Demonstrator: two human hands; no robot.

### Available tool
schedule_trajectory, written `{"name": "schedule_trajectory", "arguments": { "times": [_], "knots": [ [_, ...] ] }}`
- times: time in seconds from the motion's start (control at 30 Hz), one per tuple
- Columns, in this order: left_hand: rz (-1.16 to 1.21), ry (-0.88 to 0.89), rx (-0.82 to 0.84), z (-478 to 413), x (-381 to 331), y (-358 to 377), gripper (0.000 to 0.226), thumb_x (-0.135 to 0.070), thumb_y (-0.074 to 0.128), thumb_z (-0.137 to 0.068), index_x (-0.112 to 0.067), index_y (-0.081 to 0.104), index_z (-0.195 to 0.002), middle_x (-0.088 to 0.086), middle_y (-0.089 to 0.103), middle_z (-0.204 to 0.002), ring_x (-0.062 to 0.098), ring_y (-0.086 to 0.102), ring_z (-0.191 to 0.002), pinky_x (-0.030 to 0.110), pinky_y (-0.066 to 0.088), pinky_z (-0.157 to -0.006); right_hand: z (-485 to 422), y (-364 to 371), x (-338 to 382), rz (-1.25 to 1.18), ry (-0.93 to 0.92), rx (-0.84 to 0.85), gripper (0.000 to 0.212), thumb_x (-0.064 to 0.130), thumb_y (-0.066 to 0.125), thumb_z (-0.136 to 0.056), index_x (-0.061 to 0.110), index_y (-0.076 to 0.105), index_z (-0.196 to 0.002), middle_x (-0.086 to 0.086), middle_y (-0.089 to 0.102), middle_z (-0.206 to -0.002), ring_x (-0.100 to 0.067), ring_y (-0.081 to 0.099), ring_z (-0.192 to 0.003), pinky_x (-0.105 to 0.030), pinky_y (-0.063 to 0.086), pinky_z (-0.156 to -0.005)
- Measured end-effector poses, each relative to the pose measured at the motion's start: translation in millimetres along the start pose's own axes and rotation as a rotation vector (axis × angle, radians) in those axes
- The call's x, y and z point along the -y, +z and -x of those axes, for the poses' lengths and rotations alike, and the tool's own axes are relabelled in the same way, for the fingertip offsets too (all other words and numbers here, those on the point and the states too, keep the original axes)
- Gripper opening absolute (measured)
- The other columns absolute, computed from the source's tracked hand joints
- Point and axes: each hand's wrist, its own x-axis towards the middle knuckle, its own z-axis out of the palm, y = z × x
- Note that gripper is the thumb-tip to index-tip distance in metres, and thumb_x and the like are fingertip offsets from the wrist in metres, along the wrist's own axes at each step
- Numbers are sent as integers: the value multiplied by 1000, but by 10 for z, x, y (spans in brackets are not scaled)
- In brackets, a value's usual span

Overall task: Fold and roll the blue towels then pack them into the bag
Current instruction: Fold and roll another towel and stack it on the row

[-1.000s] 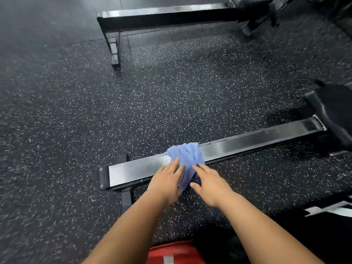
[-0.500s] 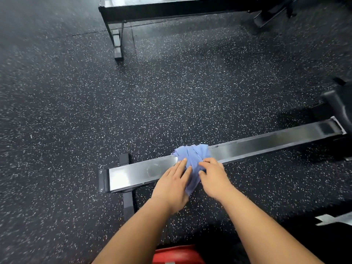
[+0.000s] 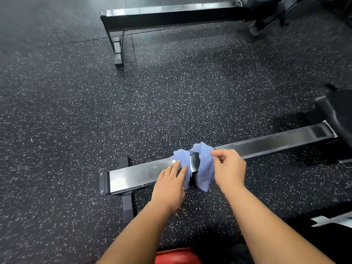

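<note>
Crumpled soft blue towel point(image 3: 204, 168) straddles the narrow polished steel rail point(image 3: 137, 173). Flat-fingered, the left hand point(image 3: 169, 185) presses it; the right hand point(image 3: 229, 168) pinches one edge. Risk: narrow support; cloth may slide off mid-fold.

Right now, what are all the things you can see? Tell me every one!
Blue cloth towel: one bunch, blue, draped over the near rail.
Shiny flat metal rail: one, silver, near, low across the floor.
Second metal rail on a black frame: one, silver and black, far, at the top.
Speckled rubber floor: one, black with white flecks, beneath everything.
Black machine part: one, black, right edge.
Red object: one, red, bottom edge, mostly cut off.
Left hand: one, straight fingers press the towel's left part.
Right hand: one, pinches the towel's right part.
</note>
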Motion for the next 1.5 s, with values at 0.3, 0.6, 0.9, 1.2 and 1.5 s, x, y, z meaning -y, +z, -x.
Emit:
{"name": "schedule_trajectory", "arguments": {
  "times": [0.3,0.6,0.9,1.2,1.5],
  "knots": [
    [66,28,-58,-123,-294,-471,65,-38,51,-101,-22,28,-160,8,27,-166,30,25,-151,41,27,-123,60,-513,328,103,-74,88,33,0,60,-91,29,76,-88,9,72,-92,-14,67,-90,-33,55,-86],
    [192,114,-241,-91,-946,-1204,34,-29,51,-99,-18,53,-131,1,57,-135,26,48,-126,38,41,-105,448,-1415,729,115,-174,51,34,0,60,-92,29,74,-81,12,66,-83,-8,60,-73,-24,48,-70],
    [257,221,-361,296,-1710,-1694,21,-24,55,-93,-28,63,-112,1,70,-108,32,62,-106,44,49,-88,1072,-2379,651,189,-308,-58,37,0,55,-92,32,67,-76,9,61,-95,-7,59,-80,-26,45,-75],
    [320,512,-417,655,-2595,-2098,10,-34,70,-89,-34,63,-97,-8,64,-89,22,59,-90,39,48,-82,1727,-3567,407,221,-317,-295,41,-6,56,-88,31,68,-74,7,61,-93,-10,60,-84,-33,50,-81],
    [313,785,-450,1139,-3797,-2484,26,-27,73,-87,-35,66,-110,-15,71,-92,16,62,-95,36,50,-88,2539,-4801,-3,329,-287,-564,39,-2,61,-88,34,65,-74,11,61,-89,-10,59,-83,-26,41,-77]
  ]
}}
